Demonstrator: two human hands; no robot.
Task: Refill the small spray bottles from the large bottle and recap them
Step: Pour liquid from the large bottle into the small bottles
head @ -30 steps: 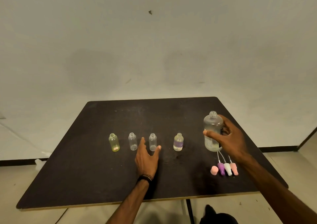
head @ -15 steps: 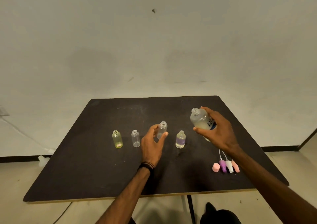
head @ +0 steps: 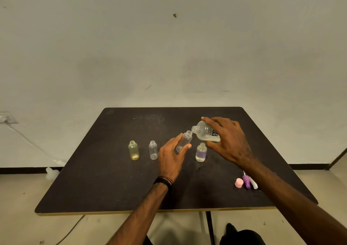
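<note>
My left hand [head: 171, 155] holds a small clear bottle [head: 185, 140] lifted off the table and tilted to the right. My right hand [head: 228, 140] grips the large clear bottle [head: 204, 131], tipped to the left so its open mouth nearly meets the small bottle's neck. Three uncapped small bottles stand on the dark table [head: 112, 179]: a yellow one [head: 133, 150], a clear one [head: 153, 150] and one with a purple band [head: 201, 152]. The spray caps [head: 247, 182], pink, purple and white, lie at the right front, partly hidden by my right forearm.
The table ends close in front of me, with a pale floor below. A white wall stands behind it. A cable runs from a wall socket [head: 5, 117] down the left side. A dark table leg [head: 209, 226] shows below the front edge.
My left hand took the third small bottle and lifted it. My right hand raised the large bottle, carried it left and tipped its mouth to the small bottle.
</note>
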